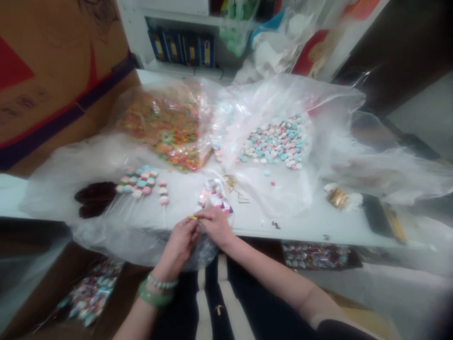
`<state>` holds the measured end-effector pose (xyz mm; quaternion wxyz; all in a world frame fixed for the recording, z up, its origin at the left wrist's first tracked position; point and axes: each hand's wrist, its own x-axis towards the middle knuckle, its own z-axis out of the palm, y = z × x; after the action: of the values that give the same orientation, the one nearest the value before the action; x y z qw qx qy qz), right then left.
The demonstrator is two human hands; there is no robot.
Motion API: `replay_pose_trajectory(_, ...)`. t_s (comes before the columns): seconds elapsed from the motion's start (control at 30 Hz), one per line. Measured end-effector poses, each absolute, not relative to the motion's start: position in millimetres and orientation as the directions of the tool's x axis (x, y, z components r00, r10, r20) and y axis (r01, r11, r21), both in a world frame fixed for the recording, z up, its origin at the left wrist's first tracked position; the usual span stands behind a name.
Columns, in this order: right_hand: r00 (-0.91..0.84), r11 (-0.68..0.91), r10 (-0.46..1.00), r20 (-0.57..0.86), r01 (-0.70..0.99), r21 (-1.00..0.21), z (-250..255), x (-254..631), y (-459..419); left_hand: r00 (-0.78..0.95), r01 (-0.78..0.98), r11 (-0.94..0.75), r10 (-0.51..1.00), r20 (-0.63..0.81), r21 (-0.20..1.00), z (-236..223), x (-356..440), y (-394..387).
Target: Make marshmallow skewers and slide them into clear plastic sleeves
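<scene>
A small clear printed bag (214, 190) with pink and pale blue marshmallows in it lies at the table's front edge, its near end gathered between my hands. My left hand (183, 240) is closed round that gathered end, which is mostly hidden by the fingers. Pinched at the same spot, the fingers of my right hand (215, 225) hold a gold twist tie (192, 217) whose end sticks out over the left fingers. More gold ties (230, 183) lie just beyond the bag. To the left, several marshmallow skewers (141, 182) rest in a bunch, with a single skewer (163, 193) beside them.
Behind lie a large bag of orange and green gummies (177, 137) and an opened bag of pastel marshmallows (279, 139). Dark red pieces (95, 198) sit at left, beside a big cardboard box (53, 61). Boxes of wrapped candy (94, 293) stand below the table (290, 229).
</scene>
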<state>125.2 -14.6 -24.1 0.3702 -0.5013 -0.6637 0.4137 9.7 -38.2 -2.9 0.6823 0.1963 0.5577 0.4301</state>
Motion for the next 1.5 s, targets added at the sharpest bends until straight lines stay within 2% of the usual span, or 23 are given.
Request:
replay_pose_trajectory(0.1,-0.231,0.103,0.973,0.017,0.365,-0.925,-30,125,-12,0.007,-0.373,0.539,0.816,-0.578,0.756,-7,5,-42)
replay_pose_trajectory(0.23,-0.257,0.196,0.963,0.082,0.460,-0.866,-26,121,-18,-0.041,-0.391,0.494,0.834,-0.551,0.776,-17,4,-41)
replay_pose_trajectory(0.33,-0.092,0.090,0.994,0.053,0.463,-0.882,-23,115,-22,-0.094,-0.392,0.457,0.843,-0.529,0.799,-22,6,-39)
replay_pose_trajectory(0.43,0.020,-0.113,0.994,-0.112,0.273,-0.955,-23,112,-20,-0.201,-0.281,0.422,0.852,-0.483,0.862,-25,7,-39)
replay_pose_trajectory(0.53,-0.041,-0.311,0.950,-0.310,-0.022,-0.950,-22,111,-15,-0.266,-0.105,0.383,0.878,-0.397,0.918,-26,7,-40)
replay_pose_trajectory(0.63,-0.121,-0.384,0.922,-0.367,-0.191,-0.903,-18,114,-13,-0.265,-0.030,0.351,0.900,-0.346,0.936,-22,6,-44)
replay_pose_trajectory(0.7,-0.231,-0.412,0.904,-0.361,-0.240,-0.879,-12,119,-15,-0.194,-0.102,0.371,0.903,-0.384,0.923,-14,3,-48)
replay_pose_trajectory(0.8,-0.416,-0.401,0.864,-0.284,-0.225,-0.888,4,131,-19,0.110,-0.243,0.470,0.883,-0.457,0.849,3,-8,-54)
replay_pose_trajectory(0.87,-0.523,-0.243,0.837,-0.159,-0.096,-0.965,15,136,-23,0.322,-0.233,0.532,0.832,-0.451,0.814,16,-20,-57)
replay_pose_trajectory(0.9,-0.565,-0.093,0.822,-0.074,-0.006,-0.996,21,137,-26,0.398,-0.204,0.550,0.802,-0.444,0.810,23,-28,-58)
replay_pose_trajectory(0.97,-0.628,0.220,0.773,0.090,0.132,-0.967,31,135,-32,0.497,-0.129,0.561,0.750,-0.437,0.818,37,-46,-56)
replay_pose_trajectory(1.03,-0.682,0.527,0.683,0.261,0.214,-0.822,40,132,-40,0.557,-0.020,0.542,0.704,-0.441,0.840,54,-63,-51)
replay_pose_trajectory(1.1,-0.788,0.795,0.486,0.378,0.218,-0.566,49,130,-46,0.609,0.134,0.468,0.656,-0.445,0.874,70,-77,-49)
replay_pose_trajectory(1.17,-0.885,0.948,0.265,0.383,0.167,-0.271,59,129,-48,0.636,0.282,0.305,0.650,-0.415,0.910,81,-81,-52)
replay_pose_trajectory(1.2,-0.906,0.965,0.224,0.360,0.153,-0.215,62,129,-45,0.600,0.330,0.199,0.710,-0.368,0.923,83,-79,-56)
replay_pose_trajectory(1.23,-0.907,0.960,0.240,0.345,0.168,-0.225,65,129,-41,0.524,0.367,0.096,0.800,-0.291,0.925,82,-73,-61)
replay_pose_trajectory(1.27,-0.885,0.930,0.316,0.342,0.217,-0.297,65,127,-34,0.375,0.397,0.012,0.910,-0.174,0.918,79,-64,-65)
replay_pose_trajectory(1.3,-0.828,0.855,0.448,0.338,0.287,-0.432,65,124,-26,0.155,0.418,-0.043,0.988,-0.025,0.907,75,-54,-69)
replay_pose_trajectory(1.37,-0.649,0.586,0.717,0.255,0.362,-0.725,60,111,-9,-0.138,0.466,-0.058,0.981,0.137,0.883,63,-33,-70)
replay_pose_trajectory(1.43,-0.525,0.345,0.841,0.133,0.330,-0.879,52,93,2,-0.275,0.420,-0.066,0.941,0.196,0.905,52,-22,-66)
replay_pose_trajectory(1.5,-0.504,0.234,0.859,0.086,0.237,-0.943,43,75,2,-0.389,0.253,-0.060,0.908,0.159,0.966,44,-23,-61)
